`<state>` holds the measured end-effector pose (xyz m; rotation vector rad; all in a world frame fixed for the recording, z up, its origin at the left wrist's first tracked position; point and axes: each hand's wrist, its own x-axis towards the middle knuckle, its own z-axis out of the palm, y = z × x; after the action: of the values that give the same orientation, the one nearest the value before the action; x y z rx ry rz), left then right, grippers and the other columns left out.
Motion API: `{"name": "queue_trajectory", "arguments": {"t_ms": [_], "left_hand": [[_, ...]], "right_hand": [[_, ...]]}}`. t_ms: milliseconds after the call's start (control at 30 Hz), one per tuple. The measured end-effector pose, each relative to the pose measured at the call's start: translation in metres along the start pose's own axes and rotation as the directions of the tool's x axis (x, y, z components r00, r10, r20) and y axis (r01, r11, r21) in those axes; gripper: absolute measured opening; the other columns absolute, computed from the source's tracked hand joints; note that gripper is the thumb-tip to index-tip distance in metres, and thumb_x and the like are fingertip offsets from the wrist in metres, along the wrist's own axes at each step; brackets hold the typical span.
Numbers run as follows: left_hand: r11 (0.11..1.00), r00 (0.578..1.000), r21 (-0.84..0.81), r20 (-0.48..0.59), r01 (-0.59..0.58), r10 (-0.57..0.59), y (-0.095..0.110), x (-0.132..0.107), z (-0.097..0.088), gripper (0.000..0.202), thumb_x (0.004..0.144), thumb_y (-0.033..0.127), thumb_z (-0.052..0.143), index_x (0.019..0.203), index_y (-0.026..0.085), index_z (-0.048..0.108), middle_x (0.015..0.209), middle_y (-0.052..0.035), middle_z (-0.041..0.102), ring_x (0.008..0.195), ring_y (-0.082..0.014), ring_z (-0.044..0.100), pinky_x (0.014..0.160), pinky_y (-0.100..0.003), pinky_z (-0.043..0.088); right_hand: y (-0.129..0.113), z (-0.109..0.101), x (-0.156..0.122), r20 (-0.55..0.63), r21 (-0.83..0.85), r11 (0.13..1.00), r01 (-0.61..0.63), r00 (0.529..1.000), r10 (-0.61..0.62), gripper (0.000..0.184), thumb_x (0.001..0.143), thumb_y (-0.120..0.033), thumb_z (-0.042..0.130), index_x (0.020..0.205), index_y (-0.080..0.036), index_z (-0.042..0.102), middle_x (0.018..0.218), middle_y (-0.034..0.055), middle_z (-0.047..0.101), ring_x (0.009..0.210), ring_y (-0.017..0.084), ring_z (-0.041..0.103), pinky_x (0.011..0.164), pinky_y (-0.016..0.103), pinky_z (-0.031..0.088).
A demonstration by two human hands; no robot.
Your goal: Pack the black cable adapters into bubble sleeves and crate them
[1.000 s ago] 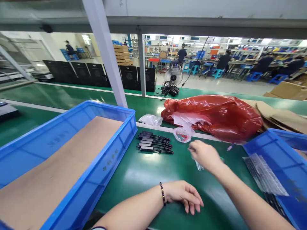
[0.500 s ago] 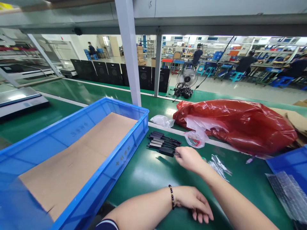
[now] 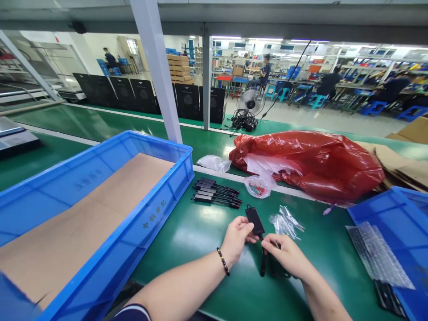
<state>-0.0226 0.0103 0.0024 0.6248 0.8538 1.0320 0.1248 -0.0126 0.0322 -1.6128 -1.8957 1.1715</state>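
Note:
A small black box-shaped adapter point(image 3: 254, 220) with a short cable is held above the green bench. My left hand point(image 3: 238, 237) pinches the side of its case between thumb and fingers. My right hand point(image 3: 284, 250) is closed on the black cable point(image 3: 262, 261) just below the case, and the cable's plug end hangs down. Left of the hands, a row of similar black adapters point(image 3: 216, 192) lies on the bench, their cables pointing right. Beyond my right hand is a pile of small clear plastic bags point(image 3: 287, 222).
A long blue crate point(image 3: 157, 211) lined with cardboard stands at left. Behind lie a red plastic bag point(image 3: 310, 162) and a small clear bag with red pieces point(image 3: 258, 186). Another blue bin point(image 3: 364, 205) at right has bubble wrap point(image 3: 379, 254) over its edge. Metal posts point(image 3: 206, 84) rise at the back.
My right hand has brought one adapter from the row toward me. My left hand has risen from the bench and taken hold of its case. The view has shifted right.

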Motion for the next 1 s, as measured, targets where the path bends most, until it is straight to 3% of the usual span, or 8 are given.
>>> {"name": "queue_trajectory", "arguments": {"t_ms": [200, 333, 400, 467, 567, 767, 1000], "left_hand": [[1.0, 1.0, 0.008, -0.002, 0.018, -0.018, -0.001, 0.001, 0.0, 0.041, 0.06, 0.046, 0.068, 0.078, 0.015, 0.049, 0.06, -0.0012, 0.061, 0.051, -0.0109, 0.056, 0.051, -0.022, 0.04], [0.981, 0.986, -0.128, 0.102, 0.146, -0.133, -0.001, -0.002, 0.0, 0.049, 0.068, 0.057, 0.055, 0.093, 0.014, 0.051, 0.077, -0.0053, 0.064, 0.057, -0.0131, 0.058, 0.057, -0.027, 0.042], [0.944, 0.96, -0.212, 0.174, 0.252, -0.218, -0.002, -0.003, -0.001, 0.054, 0.073, 0.061, 0.045, 0.101, 0.015, 0.049, 0.081, -0.0062, 0.063, 0.054, -0.013, 0.056, 0.055, -0.028, 0.041], [0.909, 0.93, -0.246, 0.236, 0.336, -0.281, -0.003, -0.004, -0.002, 0.055, 0.076, 0.061, 0.039, 0.103, 0.014, 0.048, 0.073, -0.0044, 0.061, 0.047, -0.0105, 0.049, 0.05, -0.026, 0.037], [0.883, 0.894, -0.228, 0.294, 0.41, -0.339, -0.005, -0.005, -0.003, 0.052, 0.078, 0.061, 0.036, 0.1, 0.015, 0.048, 0.061, -0.0008, 0.056, 0.039, -0.0068, 0.037, 0.043, -0.021, 0.025], [0.908, 0.898, -0.16, 0.292, 0.386, -0.331, -0.007, -0.009, 0.0, 0.048, 0.074, 0.062, 0.043, 0.086, 0.016, 0.045, 0.062, 0.0002, 0.053, 0.039, -0.0043, 0.033, 0.043, -0.021, 0.015], [0.928, 0.911, -0.138, 0.286, 0.346, -0.297, -0.011, -0.01, -0.001, 0.051, 0.071, 0.064, 0.046, 0.091, 0.017, 0.043, 0.062, 0.0012, 0.052, 0.04, -0.0041, 0.033, 0.044, -0.021, 0.016]], "right_hand": [[0.004, 0.004, -0.002, 0.011, -0.074, 0.996, -0.042, 0.999, 0.043, 0.031, 0.079, -0.041, 0.043, 0.058, -0.018, 0.048, 0.051, -0.004, 0.046, 0.05, 0.01, 0.041, 0.05, 0.023, 0.033], [-0.004, 0.006, -0.01, -0.036, -0.221, 0.974, -0.039, 0.999, 0.032, 0.03, 0.076, -0.043, 0.048, 0.058, -0.02, 0.042, 0.055, -0.004, 0.047, 0.054, 0.011, 0.044, 0.052, 0.023, 0.035], [-0.009, 0.001, -0.014, -0.116, -0.284, 0.959, -0.021, 0.993, -0.013, 0.024, 0.074, -0.044, 0.051, 0.069, -0.021, 0.045, 0.065, -0.0022, 0.054, 0.06, 0.013, 0.049, 0.056, 0.024, 0.038], [-0.013, -0.006, -0.017, -0.241, -0.335, 0.942, -0.003, 0.967, -0.083, 0.021, 0.078, -0.043, 0.046, 0.082, -0.023, 0.045, 0.077, 0.0004, 0.057, 0.067, 0.015, 0.053, 0.06, 0.026, 0.041], [-0.012, -0.01, -0.013, -0.372, -0.444, 0.896, -0.005, 0.911, -0.179, 0.018, 0.086, -0.036, 0.03, 0.079, -0.024, 0.042, 0.073, 0.0014, 0.055, 0.063, 0.016, 0.053, 0.059, 0.027, 0.04], [-0.002, 0.008, 0.003, -0.397, -0.666, 0.746, 0.022, 0.836, -0.38, 0.03, 0.089, -0.03, 0.027, 0.065, -0.022, 0.043, 0.059, 0.0012, 0.05, 0.057, 0.015, 0.05, 0.057, 0.025, 0.035], [0.005, 0.015, 0.007, -0.386, -0.724, 0.69, 0.002, 0.827, -0.408, 0.033, 0.091, -0.029, 0.026, 0.065, -0.021, 0.046, 0.06, 0.0012, 0.05, 0.058, 0.014, 0.049, 0.06, 0.024, 0.034]]}}
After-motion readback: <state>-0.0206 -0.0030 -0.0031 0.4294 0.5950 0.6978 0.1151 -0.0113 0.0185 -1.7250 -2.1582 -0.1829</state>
